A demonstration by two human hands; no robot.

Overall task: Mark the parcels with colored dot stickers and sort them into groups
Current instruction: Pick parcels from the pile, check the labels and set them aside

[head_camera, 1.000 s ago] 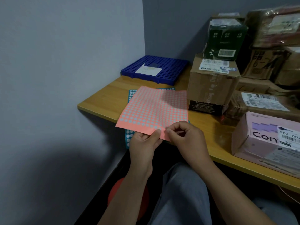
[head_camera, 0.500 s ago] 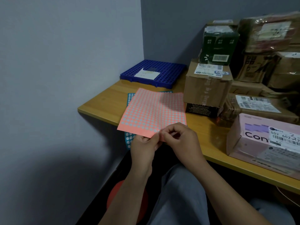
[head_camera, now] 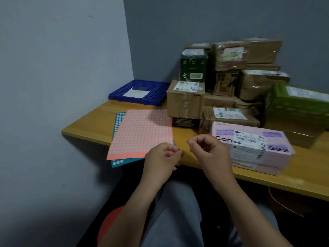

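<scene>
A pink dot-sticker sheet [head_camera: 142,132] lies on a teal sticker sheet [head_camera: 117,162] at the table's near left edge. My left hand [head_camera: 162,157] holds the pink sheet's near right corner with curled fingers. My right hand [head_camera: 207,150] hovers just right of it, above the table edge. Its thumb and forefinger are pinched together, seemingly on a dot sticker too small to make out. A pink parcel [head_camera: 252,145] with a white label lies right beside my right hand. Brown parcels [head_camera: 185,102] and a dark green box [head_camera: 194,68] are stacked behind.
A blue plastic grid tray [head_camera: 153,86] with a paper slip sits in the back left corner. A green parcel [head_camera: 299,106] lies at the far right. Grey walls close the left and back. The wooden table's [head_camera: 89,125] front edge runs over my knees.
The pink sheet has dropped flat onto the table. My right hand has pulled away from its corner to the right, fingers still pinched. The camera has turned to the right.
</scene>
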